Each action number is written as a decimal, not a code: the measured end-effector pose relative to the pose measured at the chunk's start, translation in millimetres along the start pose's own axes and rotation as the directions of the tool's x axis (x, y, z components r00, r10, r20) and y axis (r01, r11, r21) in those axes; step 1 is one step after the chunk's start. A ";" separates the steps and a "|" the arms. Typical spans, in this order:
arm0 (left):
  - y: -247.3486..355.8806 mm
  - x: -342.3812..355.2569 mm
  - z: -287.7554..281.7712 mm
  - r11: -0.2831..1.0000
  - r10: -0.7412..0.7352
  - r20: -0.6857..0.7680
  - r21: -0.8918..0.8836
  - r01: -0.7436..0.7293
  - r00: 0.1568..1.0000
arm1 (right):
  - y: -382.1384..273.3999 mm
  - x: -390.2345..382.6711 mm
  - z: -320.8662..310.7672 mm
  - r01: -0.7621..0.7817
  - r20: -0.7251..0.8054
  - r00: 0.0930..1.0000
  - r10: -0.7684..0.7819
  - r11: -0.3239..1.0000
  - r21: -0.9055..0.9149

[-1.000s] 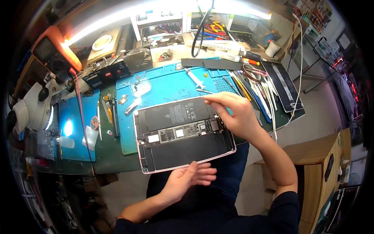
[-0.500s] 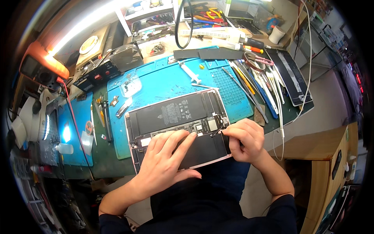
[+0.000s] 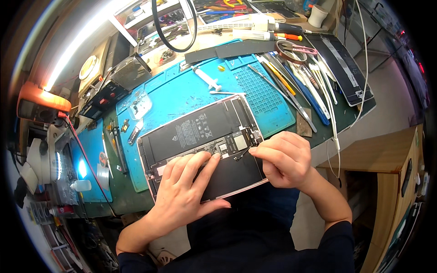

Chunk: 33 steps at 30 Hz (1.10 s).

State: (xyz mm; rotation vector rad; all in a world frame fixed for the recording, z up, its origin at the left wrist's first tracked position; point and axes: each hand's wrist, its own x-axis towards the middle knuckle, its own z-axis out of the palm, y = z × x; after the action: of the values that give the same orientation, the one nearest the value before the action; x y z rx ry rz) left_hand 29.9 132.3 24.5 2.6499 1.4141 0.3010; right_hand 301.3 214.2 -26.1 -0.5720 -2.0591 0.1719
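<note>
An opened tablet lies at the near edge of the blue mat, its black batteries and central circuit board exposed. My left hand rests on it palm down, fingers stretched over the board and thumb spread along the near edge. My right hand is at the tablet's right side, thumb and forefinger pinched on the end of a thin black flex cable. The cable's other end sticks out over the lower battery. Whether it is still attached anywhere is too small to tell.
On the blue mat lie a syringe and a small clear tray. Tweezers and several pens and tools fan out at right, beside another black tablet panel. An orange multimeter stands at far left.
The view has shifted a little. The black flex cable stands out more over the lower battery, still pinched in my right hand. My left hand keeps its place on the tablet.
</note>
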 end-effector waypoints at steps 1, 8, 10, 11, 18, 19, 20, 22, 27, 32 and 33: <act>0.2 0.4 -0.2 1.000 0.005 0.002 0.006 -0.005 1.000 | 0.4 -0.6 -0.2 0.006 0.000 1.000 -0.006 1.000 0.002; 2.4 3.2 -2.2 0.988 0.052 0.025 0.143 -0.055 0.998 | 4.6 -1.3 0.0 0.019 -0.014 1.000 -0.019 1.000 -0.007; 5.9 3.6 -2.3 0.977 0.066 0.026 0.200 -0.070 0.997 | 4.4 -1.8 -0.2 0.021 -0.015 1.000 -0.021 1.000 -0.006; 7.4 3.8 -1.9 0.969 0.067 0.036 0.236 -0.074 0.997 | 4.3 -2.0 -0.1 0.023 -0.014 1.000 -0.023 1.000 -0.006; 14.8 5.1 -2.1 0.935 0.060 0.074 0.346 -0.082 0.995 | 3.9 -1.8 -1.1 0.016 -0.022 1.000 -0.016 1.000 -0.007; 15.6 4.5 -1.4 0.926 0.062 0.071 0.368 -0.084 0.996 | 3.6 -1.5 -0.8 0.014 -0.021 1.000 -0.014 1.000 -0.003; 15.7 3.9 -0.4 0.938 0.053 0.059 0.339 -0.070 0.997 | 3.7 -0.6 -0.9 0.016 -0.022 1.000 -0.016 1.000 0.000; 14.9 2.4 2.9 0.959 0.034 0.035 0.279 -0.043 0.999 | 3.7 -0.4 -0.4 0.016 -0.023 1.000 -0.016 1.000 0.001; 8.2 -3.7 7.2 0.996 0.004 -0.061 0.084 0.001 0.998 | 4.4 -1.8 2.0 0.003 -0.031 1.000 -0.003 1.000 -0.014; 7.1 -4.5 6.9 0.999 0.008 -0.065 0.054 -0.004 0.998 | 4.2 -2.2 2.8 -0.006 -0.028 1.000 0.006 1.000 -0.024; 7.1 -3.9 5.8 0.998 0.009 -0.064 0.057 -0.005 0.998 | 3.9 -2.6 3.2 -0.010 -0.030 0.999 0.010 1.000 -0.016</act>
State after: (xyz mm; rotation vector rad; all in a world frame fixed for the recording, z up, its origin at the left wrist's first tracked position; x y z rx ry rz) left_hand 34.8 125.0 19.8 2.7146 1.4535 0.3541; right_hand 301.0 216.8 -31.2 -0.5914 -2.0302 0.1522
